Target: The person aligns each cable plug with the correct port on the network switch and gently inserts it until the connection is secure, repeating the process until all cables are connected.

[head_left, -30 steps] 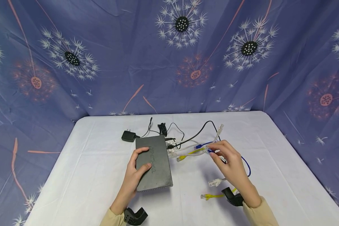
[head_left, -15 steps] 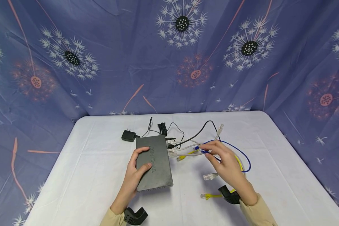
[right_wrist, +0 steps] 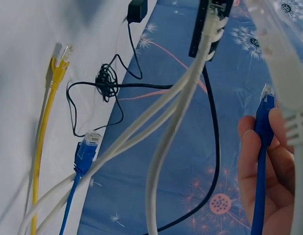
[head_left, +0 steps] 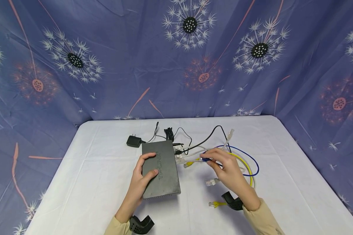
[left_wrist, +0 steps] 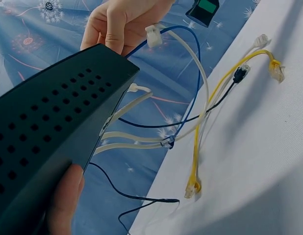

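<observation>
My left hand grips a black TP-LINK network switch by its left side, thumb and a finger on its top. The switch is held above the white table, its port side facing right. White network cables and a black cable run into its ports. To the right of the ports, my right hand pinches the blue plug of a blue network cable between thumb and fingers. Its clear tip points towards the switch, apart from it. The cable's other blue plug lies near the white cables.
A black power adapter with a bundled cord lies behind the switch. Yellow plugs and loose white plugs lie around my right hand. A dandelion-patterned blue curtain hangs behind the table.
My right hand has moved left towards the switch with the blue plug, drawing the cables along; a loose white plug has shifted left. My left hand and the switch are nearly still.
</observation>
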`<state>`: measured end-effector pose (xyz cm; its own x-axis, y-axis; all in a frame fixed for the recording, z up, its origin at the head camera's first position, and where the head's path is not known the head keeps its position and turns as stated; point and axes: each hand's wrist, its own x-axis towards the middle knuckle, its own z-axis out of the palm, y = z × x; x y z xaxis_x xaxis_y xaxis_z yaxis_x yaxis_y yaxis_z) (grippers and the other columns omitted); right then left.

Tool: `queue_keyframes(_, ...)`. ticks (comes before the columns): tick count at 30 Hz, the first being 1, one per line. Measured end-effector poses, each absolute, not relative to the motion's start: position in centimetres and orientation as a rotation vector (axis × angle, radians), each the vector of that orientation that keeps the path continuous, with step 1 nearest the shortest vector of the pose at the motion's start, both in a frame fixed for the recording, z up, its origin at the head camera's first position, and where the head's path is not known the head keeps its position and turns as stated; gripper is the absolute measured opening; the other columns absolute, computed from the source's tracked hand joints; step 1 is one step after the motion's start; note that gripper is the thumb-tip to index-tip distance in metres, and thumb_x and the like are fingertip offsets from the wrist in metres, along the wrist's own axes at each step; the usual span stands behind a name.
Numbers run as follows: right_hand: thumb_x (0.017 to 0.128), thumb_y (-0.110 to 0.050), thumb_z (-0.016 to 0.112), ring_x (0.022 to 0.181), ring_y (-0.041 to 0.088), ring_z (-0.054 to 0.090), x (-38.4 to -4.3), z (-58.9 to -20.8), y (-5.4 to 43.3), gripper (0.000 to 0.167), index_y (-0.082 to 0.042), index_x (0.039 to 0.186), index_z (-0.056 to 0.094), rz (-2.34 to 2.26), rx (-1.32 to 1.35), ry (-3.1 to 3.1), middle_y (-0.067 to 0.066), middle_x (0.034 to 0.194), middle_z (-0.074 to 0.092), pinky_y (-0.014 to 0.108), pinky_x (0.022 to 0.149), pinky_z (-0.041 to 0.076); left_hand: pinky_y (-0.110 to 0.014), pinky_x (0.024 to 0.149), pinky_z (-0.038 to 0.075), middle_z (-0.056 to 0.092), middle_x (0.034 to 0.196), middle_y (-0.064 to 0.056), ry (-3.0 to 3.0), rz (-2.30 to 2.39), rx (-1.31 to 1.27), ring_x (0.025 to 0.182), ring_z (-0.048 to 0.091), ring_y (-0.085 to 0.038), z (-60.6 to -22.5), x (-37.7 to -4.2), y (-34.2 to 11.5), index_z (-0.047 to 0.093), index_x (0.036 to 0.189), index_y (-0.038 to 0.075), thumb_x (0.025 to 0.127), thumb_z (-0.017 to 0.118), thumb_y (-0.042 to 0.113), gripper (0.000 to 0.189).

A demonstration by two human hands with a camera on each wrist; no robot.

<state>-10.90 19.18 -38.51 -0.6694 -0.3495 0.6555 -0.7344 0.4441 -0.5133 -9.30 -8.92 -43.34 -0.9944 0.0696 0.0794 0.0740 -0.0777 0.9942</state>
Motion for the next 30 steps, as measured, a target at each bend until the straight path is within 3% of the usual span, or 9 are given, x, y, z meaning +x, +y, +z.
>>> queue_keyframes(15,0.071,0.014,0.074,0.077,0.009,0.062,-11.2,-39.3,17.6,0.035,-0.009,0.097,0.070,1.125,0.920,-2.353,-0.002,0.099,0.067,0.021,0.065,0.048,-0.044,0.093,0.030,0.040,0.138,-0.004,-2.122,-2.316,-0.160,0.116,0.038,-0.026,-43.2,-9.3,-8.8,0.050,0.132,0.012,0.085,0.060,-0.001,0.050)
queue_keyframes(23,0.070,0.016,0.074,0.073,0.007,0.060,-11.4,-39.3,16.6,0.035,-0.006,0.096,0.070,1.148,0.978,-2.355,0.000,0.097,0.066,0.021,0.060,0.046,-0.044,0.092,0.031,0.041,0.138,-0.003,-2.127,-2.306,-0.171,0.115,0.039,-0.026,-43.2,-9.2,-8.8,0.050,0.132,0.013,0.085,0.059,-0.002,0.050)
queue_keyframes(30,0.069,0.018,0.073,0.074,0.011,0.061,-11.5,-39.6,16.0,0.033,-0.004,0.093,0.069,1.163,1.060,-2.330,0.003,0.095,0.067,0.019,0.063,0.047,-0.044,0.093,0.030,0.040,0.139,-0.002,-2.129,-2.301,-0.177,0.116,0.039,-0.026,-43.1,-9.2,-8.9,0.050,0.132,0.013,0.085,0.059,-0.001,0.050)
